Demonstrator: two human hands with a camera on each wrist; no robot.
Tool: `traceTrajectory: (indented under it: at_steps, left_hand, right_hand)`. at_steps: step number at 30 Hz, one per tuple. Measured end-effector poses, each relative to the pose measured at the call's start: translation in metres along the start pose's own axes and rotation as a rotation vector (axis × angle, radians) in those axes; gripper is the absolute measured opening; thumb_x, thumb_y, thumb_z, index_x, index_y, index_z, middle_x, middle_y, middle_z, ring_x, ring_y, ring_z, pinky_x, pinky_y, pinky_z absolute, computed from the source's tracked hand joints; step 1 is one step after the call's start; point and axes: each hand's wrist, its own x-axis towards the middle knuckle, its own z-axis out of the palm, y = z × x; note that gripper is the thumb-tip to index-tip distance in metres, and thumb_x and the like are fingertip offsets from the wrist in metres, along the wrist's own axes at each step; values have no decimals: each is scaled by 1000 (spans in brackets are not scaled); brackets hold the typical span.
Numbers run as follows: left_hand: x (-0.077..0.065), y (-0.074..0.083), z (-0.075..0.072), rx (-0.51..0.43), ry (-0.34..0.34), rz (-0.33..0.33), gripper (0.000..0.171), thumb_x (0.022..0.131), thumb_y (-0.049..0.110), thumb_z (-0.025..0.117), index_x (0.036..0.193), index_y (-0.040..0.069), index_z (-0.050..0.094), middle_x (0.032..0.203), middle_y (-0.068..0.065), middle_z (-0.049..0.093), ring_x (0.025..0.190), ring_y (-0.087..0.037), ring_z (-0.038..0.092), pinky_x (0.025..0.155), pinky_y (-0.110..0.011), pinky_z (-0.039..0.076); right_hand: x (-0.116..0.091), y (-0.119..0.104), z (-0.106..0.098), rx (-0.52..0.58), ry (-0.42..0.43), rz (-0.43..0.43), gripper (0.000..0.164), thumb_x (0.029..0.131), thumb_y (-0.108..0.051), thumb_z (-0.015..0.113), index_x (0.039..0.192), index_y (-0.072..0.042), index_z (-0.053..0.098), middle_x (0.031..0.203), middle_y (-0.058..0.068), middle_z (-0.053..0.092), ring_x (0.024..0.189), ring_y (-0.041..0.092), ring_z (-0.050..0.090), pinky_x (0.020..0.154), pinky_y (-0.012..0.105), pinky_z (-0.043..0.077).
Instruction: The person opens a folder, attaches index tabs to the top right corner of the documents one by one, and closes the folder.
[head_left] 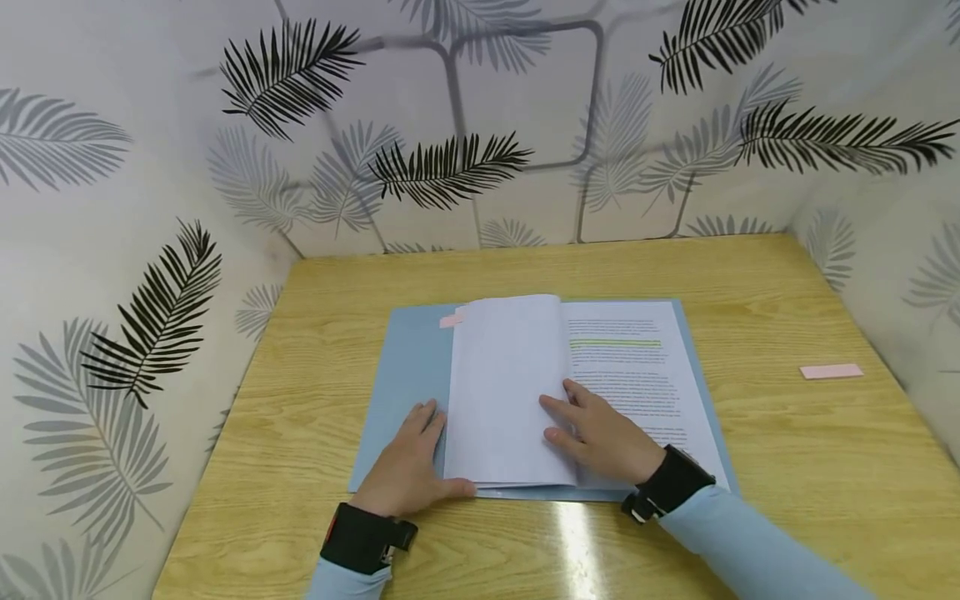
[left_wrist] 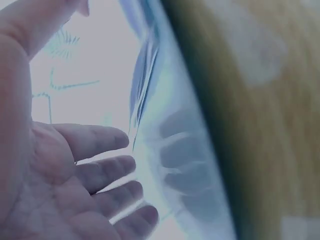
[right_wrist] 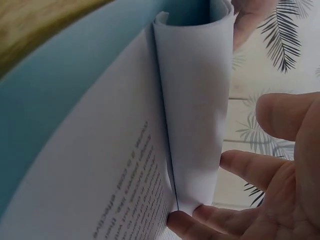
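Note:
A light blue folder (head_left: pixel 408 358) lies spread on the table, holding a stack of printed sheets. Turned-over pages (head_left: pixel 506 383) with blank backs cover part of its left half, and a pink tab (head_left: pixel 452 320) sticks out at their upper left. To the right is a printed page (head_left: pixel 630 375) with a green highlighted line (head_left: pixel 615 342). My left hand (head_left: pixel 405 471) rests at the lower left of the pages, fingers extended over the folder, thumb by the pages' bottom edge. Outstretched fingers of my right hand (head_left: pixel 603 433) touch the turned pages near the fold, which bulge upward in the right wrist view.
A pink strip (head_left: pixel 831 372) lies on the wooden table (head_left: pixel 772 308) to the right of the folder. White cloth (head_left: pixel 525 108) with a leaf pattern hangs behind the table and along both sides. Each wrist wears a black band.

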Motion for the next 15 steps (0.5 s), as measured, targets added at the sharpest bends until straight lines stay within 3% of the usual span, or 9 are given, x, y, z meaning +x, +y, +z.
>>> traceTrajectory:
  at_steps: [4,9,15]
  left_hand:
    - [-1,-11,-10,6,55,-30,107,75,70,65,147,-1,33,155,-23,21,142,-43,15,108,-57,27]
    - [-2,-29,-19,5,121,-153,96,84,64,60,146,-4,33,152,-30,22,139,-48,20,104,-59,31]
    - [-6,-41,-25,-6,133,-241,86,90,53,60,145,-8,33,144,-36,32,131,-52,33,99,-60,36]
  right_hand:
    - [2,0,7,-65,18,-7,55,95,-41,58,142,-15,49,151,27,28,135,42,34,105,54,33]
    - [3,1,13,-124,42,-11,55,93,-43,60,141,-17,51,151,26,28,134,42,36,104,53,35]
    - [0,-2,12,-138,64,-30,51,92,-41,62,136,-15,57,149,29,30,131,45,38,102,54,37]
